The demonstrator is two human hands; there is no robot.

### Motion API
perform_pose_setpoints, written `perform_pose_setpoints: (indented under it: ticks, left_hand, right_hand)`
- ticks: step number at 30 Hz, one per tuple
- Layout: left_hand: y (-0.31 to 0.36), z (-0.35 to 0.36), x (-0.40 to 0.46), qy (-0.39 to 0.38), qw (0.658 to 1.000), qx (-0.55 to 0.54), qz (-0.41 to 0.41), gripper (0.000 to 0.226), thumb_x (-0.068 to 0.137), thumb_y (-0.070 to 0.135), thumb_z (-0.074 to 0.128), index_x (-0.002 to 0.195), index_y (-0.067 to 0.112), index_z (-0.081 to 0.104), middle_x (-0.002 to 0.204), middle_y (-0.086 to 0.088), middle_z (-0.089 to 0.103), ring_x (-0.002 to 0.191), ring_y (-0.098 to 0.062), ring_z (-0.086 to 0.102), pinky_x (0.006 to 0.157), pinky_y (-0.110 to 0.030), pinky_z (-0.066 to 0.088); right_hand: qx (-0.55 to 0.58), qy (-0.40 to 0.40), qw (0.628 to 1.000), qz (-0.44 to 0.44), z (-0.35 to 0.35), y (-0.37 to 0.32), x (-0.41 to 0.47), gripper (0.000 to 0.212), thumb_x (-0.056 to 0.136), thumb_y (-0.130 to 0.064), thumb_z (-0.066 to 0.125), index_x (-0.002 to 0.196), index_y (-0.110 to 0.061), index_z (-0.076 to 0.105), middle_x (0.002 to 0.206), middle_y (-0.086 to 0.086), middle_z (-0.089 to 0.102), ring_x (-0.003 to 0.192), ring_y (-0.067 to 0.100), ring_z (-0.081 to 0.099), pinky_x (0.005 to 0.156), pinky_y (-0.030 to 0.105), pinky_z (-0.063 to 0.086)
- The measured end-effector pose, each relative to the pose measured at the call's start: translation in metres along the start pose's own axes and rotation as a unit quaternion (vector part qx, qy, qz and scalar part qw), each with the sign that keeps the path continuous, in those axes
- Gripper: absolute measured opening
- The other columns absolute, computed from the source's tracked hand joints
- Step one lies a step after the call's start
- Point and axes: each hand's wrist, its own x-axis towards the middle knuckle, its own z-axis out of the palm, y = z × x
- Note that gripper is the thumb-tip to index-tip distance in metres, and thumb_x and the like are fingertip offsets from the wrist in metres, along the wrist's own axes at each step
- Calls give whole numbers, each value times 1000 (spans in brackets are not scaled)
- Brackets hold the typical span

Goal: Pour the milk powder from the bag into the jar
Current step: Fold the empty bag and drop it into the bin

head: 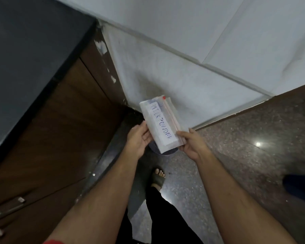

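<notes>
Forearms come up from the bottom of the view, bare, over a sandalled foot (159, 176) on the speckled granite floor (236, 155). Just beyond, both hands hold a zip bag (161, 124) labelled MILK POWDER in blue handwriting, tilted so its sealed end with the red zipper strip (169, 113) points up and away. The left hand (139, 138) supports the bag's left long edge, thumb on top, fingers curled beneath; the right hand (192, 145) pinches the lower right corner by the zipper strip. The seal looks closed, though blur makes that uncertain. Tucked directly under the bag's near end is a rounded, greyish rim of what may be the jar (165, 153); so little of it shows that I cannot say whether it has a lid or what is carrying it. To the left stand a dark counter (33, 50) and brown cabinet doors (51, 138); farther off runs a pale wall (201, 41), and a dark blue shape (299, 187) sits at the right edge. My worry is the opening: with nothing resting on a surface, pulling the zipper apart while standing could jerk the bag and puff powder onto the floor, and pouring blind over a mouth hidden beneath the bag could send it down the outside.
</notes>
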Motion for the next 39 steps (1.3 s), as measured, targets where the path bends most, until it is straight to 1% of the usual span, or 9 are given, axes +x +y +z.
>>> perform_pose_setpoints:
  ticks: [5, 9, 17, 20, 23, 27, 31, 35, 39]
  left_hand:
    - [-63, -7, 54, 59, 989, 133, -26, 39, 94, 5, 61, 133, 8, 57, 125, -14, 68, 111, -31, 67, 91, -48, 58]
    - [-93, -22, 106, 75, 972, 218, -39, 37, 91, -2, 60, 127, 9, 56, 124, -14, 66, 113, -31, 65, 97, -49, 55]
    - [-171, -66, 224, 42, 915, 394, -78, 45, 72, 26, 68, 115, 13, 62, 114, -11, 71, 103, -31, 69, 90, -50, 58]
    - [-205, -77, 271, 27, 906, 414, -85, 60, 61, 34, 64, 116, 11, 62, 115, -12, 70, 103, -31, 69, 90, -51, 58]
    - [-222, -75, 300, 12, 904, 422, -75, 55, 68, 26, 69, 119, 7, 62, 118, -15, 69, 108, -31, 67, 91, -51, 58]
    - [-232, -70, 324, -7, 905, 420, -64, 46, 80, 15, 68, 123, 1, 61, 123, -19, 66, 114, -33, 64, 96, -51, 55]
    - [-243, -77, 344, -34, 904, 421, -63, 53, 78, 21, 68, 129, 7, 59, 128, -13, 65, 119, -32, 61, 101, -51, 52]
    - [-238, -78, 329, -45, 895, 443, -42, 46, 92, 21, 66, 134, 5, 55, 127, -6, 59, 122, -29, 57, 97, -46, 51]
    - [-221, -79, 299, -32, 882, 470, -34, 57, 95, 16, 64, 145, -1, 44, 148, -15, 48, 137, -28, 46, 108, -34, 40]
  right_hand:
    - [-76, 43, 996, 5, -13, 50, 53, 26, 87, 6, 63, 95, -17, 52, 101, 11, 67, 82, 24, 66, 61, 36, 55]
    - [-131, 81, 988, 7, -32, 77, 100, 26, 86, 3, 68, 95, -18, 56, 103, 10, 66, 87, 26, 66, 64, 40, 58]
    - [-243, 121, 963, -3, -71, 139, 199, 17, 88, 0, 62, 95, -15, 63, 97, 10, 69, 83, 23, 69, 52, 27, 53]
    - [-273, 136, 952, -15, -85, 160, 236, 17, 89, 0, 61, 94, -16, 65, 92, 6, 69, 79, 21, 69, 54, 28, 54]
    - [-293, 142, 945, -20, -96, 173, 275, 18, 89, -1, 61, 101, -13, 65, 91, 6, 70, 78, 21, 69, 56, 30, 56]
    - [-326, 154, 933, -18, -107, 183, 324, 23, 87, -3, 62, 106, -15, 64, 100, 10, 70, 92, 29, 70, 71, 41, 62]
    - [-335, 150, 930, -10, -117, 191, 360, 27, 90, -2, 59, 115, -10, 62, 111, 13, 67, 101, 34, 67, 67, 38, 61]
    - [-458, 200, 865, -51, -120, 191, 359, 47, 92, -2, 53, 138, -10, 52, 123, 20, 65, 110, 40, 63, 93, 47, 55]
    - [-543, 199, 813, -62, -111, 177, 325, 39, 89, -3, 53, 127, -10, 59, 116, 20, 69, 105, 40, 65, 86, 38, 50]
